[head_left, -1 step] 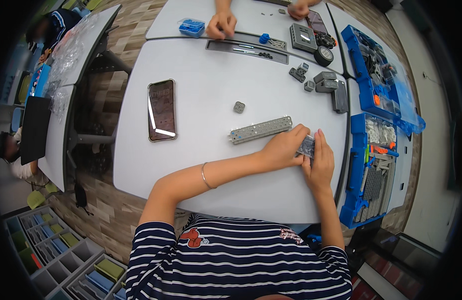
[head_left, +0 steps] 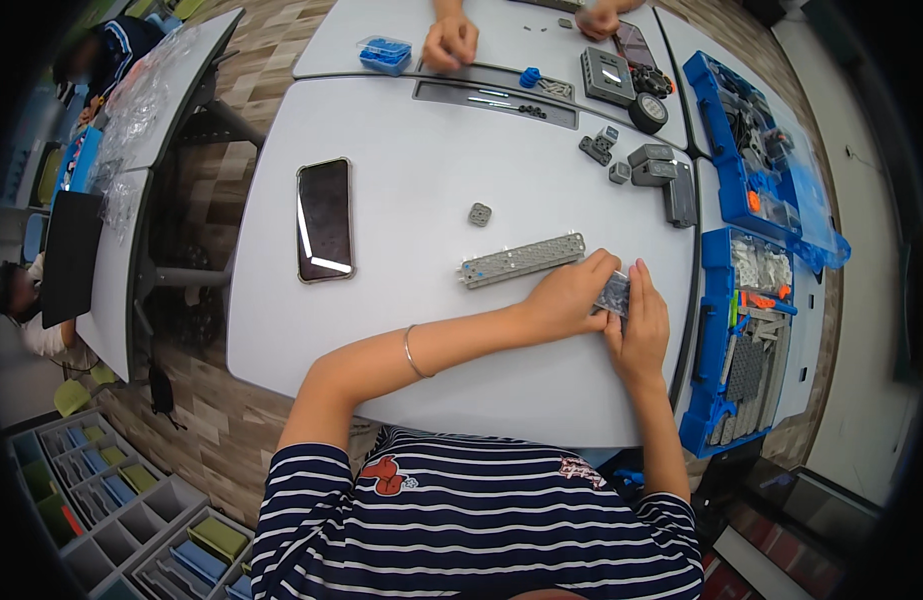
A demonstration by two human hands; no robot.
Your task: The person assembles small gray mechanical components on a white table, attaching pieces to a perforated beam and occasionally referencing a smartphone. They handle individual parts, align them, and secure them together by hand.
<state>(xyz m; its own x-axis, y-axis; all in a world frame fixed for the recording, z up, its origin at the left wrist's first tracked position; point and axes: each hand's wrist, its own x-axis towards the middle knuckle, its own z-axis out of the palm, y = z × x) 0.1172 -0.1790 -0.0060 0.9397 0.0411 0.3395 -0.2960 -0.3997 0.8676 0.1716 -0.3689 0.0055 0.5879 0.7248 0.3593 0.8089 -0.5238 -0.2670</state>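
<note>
Hands at centre right of a white table [head_left: 401,330], seen from above; left hand [head_left: 566,297] and right hand [head_left: 641,335] meet around a small grey perforated piece [head_left: 614,294], fingers of both curled closed on it, the left gripping its near-left side, the right its right edge with the thumb laid alongside; the piece sits just above the tabletop, whether touching it cannot be told. Long grey perforated beam [head_left: 522,260] lies flat just beyond the left hand, its right end near the knuckles; small grey square block [head_left: 479,214] lies apart, further up the table; black phone [head_left: 324,219] lies face up to the left, well apart from the hands. Cluster of grey blocks [head_left: 653,168] rests near the far right corner, beside a black wheel [head_left: 646,112]. Blue parts tray [head_left: 719,330] stands just right of the right hand, along the table edge, holding grey, white and orange parts; a second blue tray [head_left: 756,140] lies beyond it. Another person's hand [head_left: 450,42] rests on the adjoining table opposite, beside a small clear box of blue parts [head_left: 386,54]. Striped shirt [head_left: 481,530] fills the lower edge.
</note>
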